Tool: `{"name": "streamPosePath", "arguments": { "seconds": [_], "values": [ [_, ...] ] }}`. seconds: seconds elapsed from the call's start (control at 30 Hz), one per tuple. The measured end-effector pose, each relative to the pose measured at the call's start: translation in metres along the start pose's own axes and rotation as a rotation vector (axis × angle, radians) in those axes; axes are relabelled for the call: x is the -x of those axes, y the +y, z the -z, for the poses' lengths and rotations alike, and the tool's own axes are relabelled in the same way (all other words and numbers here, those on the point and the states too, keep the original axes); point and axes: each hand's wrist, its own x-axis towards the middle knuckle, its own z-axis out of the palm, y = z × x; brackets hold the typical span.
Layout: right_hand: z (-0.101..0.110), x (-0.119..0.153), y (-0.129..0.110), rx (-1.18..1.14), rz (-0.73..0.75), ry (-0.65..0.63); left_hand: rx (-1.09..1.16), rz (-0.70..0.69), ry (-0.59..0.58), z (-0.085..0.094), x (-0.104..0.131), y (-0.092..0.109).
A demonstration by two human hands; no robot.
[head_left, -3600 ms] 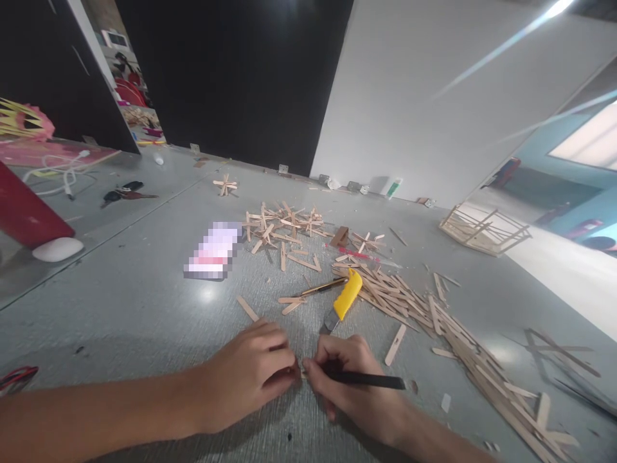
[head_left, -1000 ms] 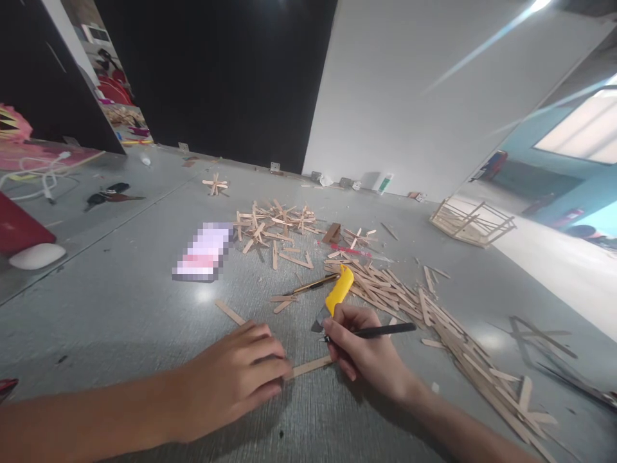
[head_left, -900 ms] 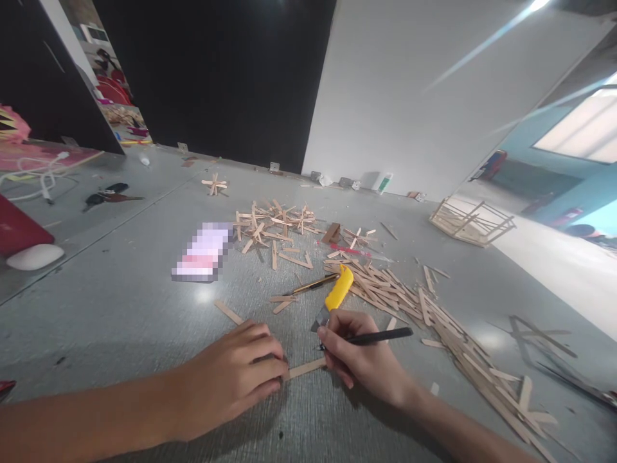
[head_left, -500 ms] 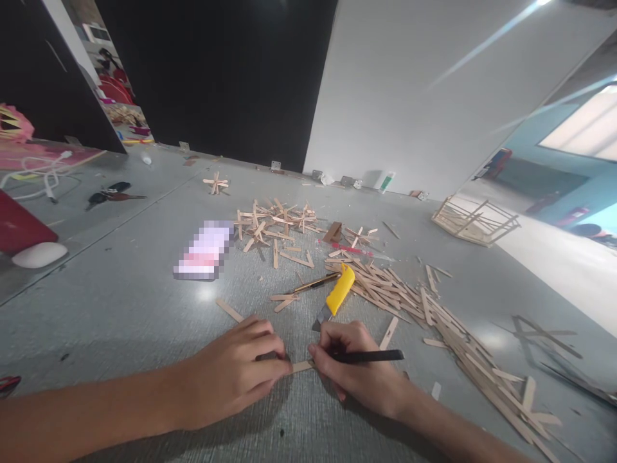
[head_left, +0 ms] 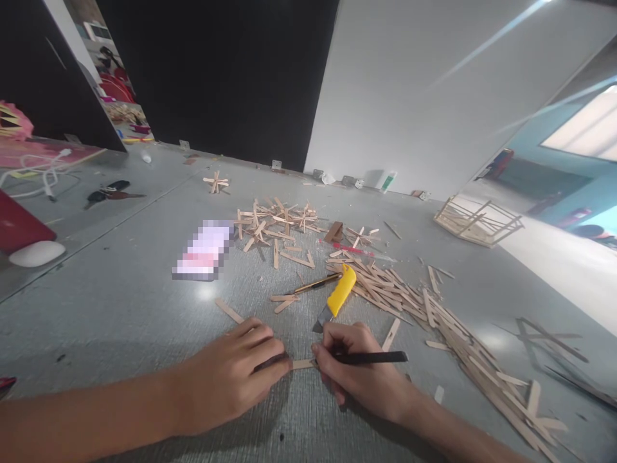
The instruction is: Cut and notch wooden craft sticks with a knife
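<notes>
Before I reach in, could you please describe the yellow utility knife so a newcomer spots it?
On the grey work surface, find the long heap of craft sticks. At its far-left end, beyond the right hand, lies the utility knife. Chunky and bright yellow, it stands apart from the slim dark tool beside it.

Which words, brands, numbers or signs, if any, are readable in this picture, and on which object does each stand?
None can be read.
Phone-like rectangle: pixelated, illegible.
White-and-green item by the white panel: too small to read.
Yellow cutter: no readable marking.
Black tool in the right hand: no readable marking.
</notes>
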Motion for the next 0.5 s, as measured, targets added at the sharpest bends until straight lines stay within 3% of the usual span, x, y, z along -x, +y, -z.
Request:
{"name": "streamPosePath", "arguments": {
  "seconds": [0.27,0.5],
  "values": [
    [0.0003,0.0,0.0065,-0.039,0.015,-0.013,-0.028,-0.043,-0.083,0.0011,0.0003,-0.0029],
    [0.0006,-0.0002,0.0032,-0.05,0.02,-0.018,-0.016,-0.046,-0.087,0.0023,0.0004,-0.003]
  ]
}}
